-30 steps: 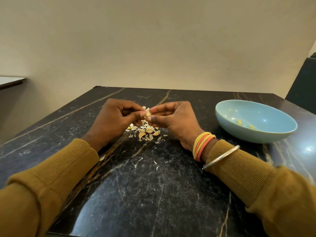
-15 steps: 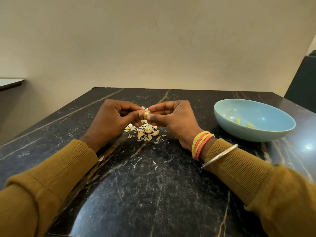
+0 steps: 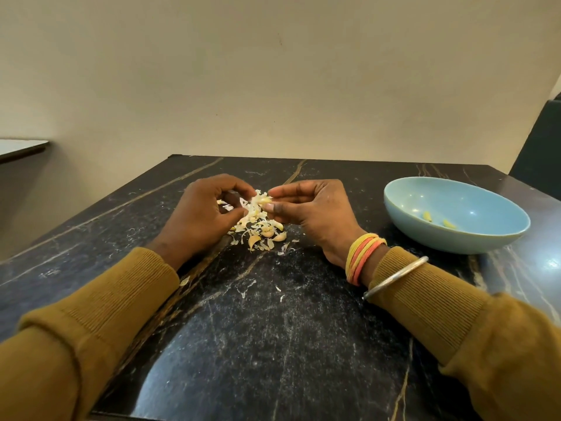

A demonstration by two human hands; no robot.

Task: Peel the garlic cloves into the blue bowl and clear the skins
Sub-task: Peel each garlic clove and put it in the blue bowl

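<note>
My right hand [image 3: 315, 212] pinches a partly peeled garlic clove [image 3: 266, 201] between thumb and fingertips, just above the table. My left hand [image 3: 203, 217] sits close on its left with fingers curled, and pinches a flake of garlic skin [image 3: 243, 203] beside the clove. Below both hands lies a small pile of unpeeled cloves and loose skins [image 3: 262, 233]. The blue bowl [image 3: 485, 205] stands to the right of my right hand and holds two peeled cloves [image 3: 427, 216].
Everything rests on a black marble table [image 3: 273, 329] with pale veins. Stray skin flakes [image 3: 277, 288] lie nearer me. A beige wall rises behind the far edge, a dark chair back [image 3: 540, 147] stands at the right, and another table corner [image 3: 21, 145] shows at the left.
My hands, which pinched the clove together before, have drawn slightly apart. The clove stays in my right hand and more skin shows between the fingertips.
</note>
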